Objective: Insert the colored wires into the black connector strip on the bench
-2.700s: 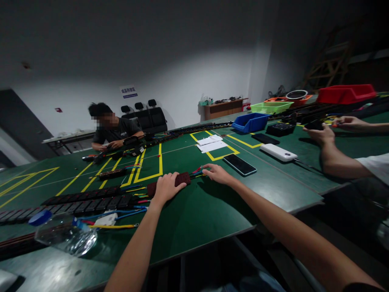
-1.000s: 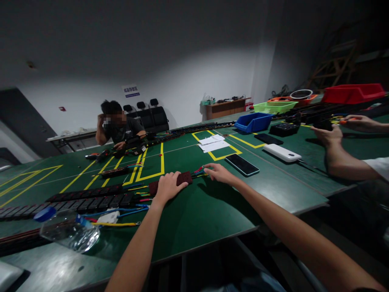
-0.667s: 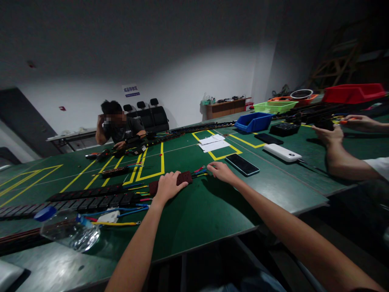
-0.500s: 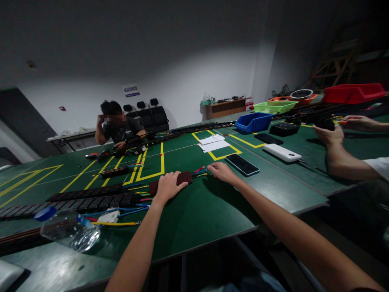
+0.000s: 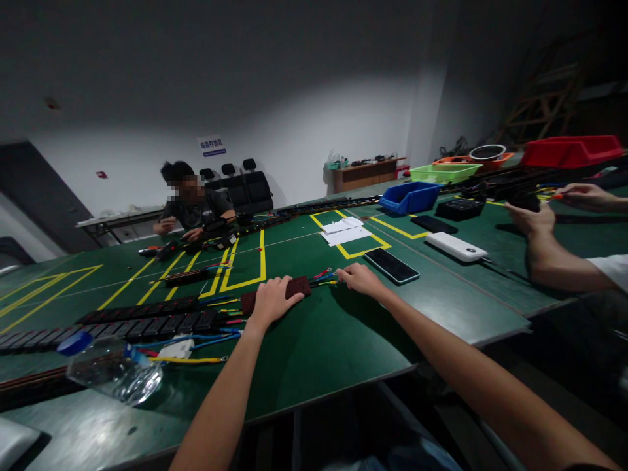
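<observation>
Green table (image 5: 304, 353), left hand (image 5: 271, 302) on block (image 5: 299, 286), edge apart

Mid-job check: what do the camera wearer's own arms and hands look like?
The ungloved left hand and ungloved right hand show no watch or band at the wrist. The slim left forearm and slim right forearm are bare; no sleeve clearly shows.

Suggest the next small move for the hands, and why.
Perhaps spread the coloured wires with the right hand while the left hand steadies the dark red block: the left is wrapped over the block, the wires stick out of its end close together, and the right is at their tips, though contact is unclear.
</observation>
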### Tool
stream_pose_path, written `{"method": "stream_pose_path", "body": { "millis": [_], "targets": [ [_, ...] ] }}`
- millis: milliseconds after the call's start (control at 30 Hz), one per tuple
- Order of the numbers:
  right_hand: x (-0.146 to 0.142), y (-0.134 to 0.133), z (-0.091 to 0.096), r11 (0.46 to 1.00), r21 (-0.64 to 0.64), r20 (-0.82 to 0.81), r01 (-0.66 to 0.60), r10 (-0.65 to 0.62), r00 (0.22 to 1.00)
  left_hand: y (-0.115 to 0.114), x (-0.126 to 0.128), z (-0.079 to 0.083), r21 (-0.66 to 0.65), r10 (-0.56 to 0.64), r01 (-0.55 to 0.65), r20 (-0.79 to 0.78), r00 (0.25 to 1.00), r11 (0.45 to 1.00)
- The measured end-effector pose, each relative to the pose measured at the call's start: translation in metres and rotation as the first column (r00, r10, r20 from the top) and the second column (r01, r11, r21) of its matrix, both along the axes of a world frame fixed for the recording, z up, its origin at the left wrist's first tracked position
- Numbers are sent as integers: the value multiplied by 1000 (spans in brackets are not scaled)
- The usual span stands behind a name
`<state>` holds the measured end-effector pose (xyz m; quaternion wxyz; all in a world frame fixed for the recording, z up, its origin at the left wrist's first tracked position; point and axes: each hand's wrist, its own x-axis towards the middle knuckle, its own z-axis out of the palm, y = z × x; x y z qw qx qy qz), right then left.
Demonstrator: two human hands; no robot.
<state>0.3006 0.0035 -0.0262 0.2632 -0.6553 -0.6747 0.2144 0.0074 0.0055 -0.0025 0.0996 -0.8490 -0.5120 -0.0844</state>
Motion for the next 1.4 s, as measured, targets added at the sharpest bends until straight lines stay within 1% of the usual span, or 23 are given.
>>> {"method": "stream_pose_path", "body": {
  "millis": [100,233,400,467,533,700,800,867,1033,1100,1167,1300,1400],
  "targets": [
    [0,0,0,1000,-3,-15,5,-6,1000,0,0,1,-7,-1,1,5,1000,1000],
    [1,2,-4,999,52,-35,2,0,999,0,0,1,-9,-8,8,15,1000,1000],
    [1,7,-9,989,135,-135,-65,83,987,-1,0,1,-14,-6,6,11,1000,1000],
    [1,8,-9,982,179,-178,-68,100,979,0,0,1,-8,-9,10,10,1000,1000],
    [1,8,-8,979,194,-205,-56,96,974,0,-1,0,-4,-11,11,10,1000,1000],
    [0,7,-7,991,134,-220,-26,56,974,0,-1,0,0,-13,13,12,1000,1000],
    [-3,6,-7,995,75,-239,-64,80,968,-1,-1,0,4,-19,19,17,1000,1000],
    [-6,3,-5,993,58,-263,-99,111,958,-1,-1,0,2,-16,16,16,1000,1000],
    [-9,-2,1,983,70,-426,-168,182,886,-1,-1,0,4,-17,17,12,1000,1000],
    [-8,-1,0,983,68,-450,-173,185,874,-1,-1,-1,3,-19,19,14,1000,1000],
    [-6,2,-3,984,78,-414,-157,175,893,0,-1,-1,-5,-17,17,14,1000,1000],
    [-1,8,-10,986,151,-236,-75,110,965,0,-1,0,-16,-12,12,15,1000,1000],
    [2,9,-11,985,161,-145,-59,83,986,0,-2,-1,-11,-21,21,20,1000,1000]
  ]
}}
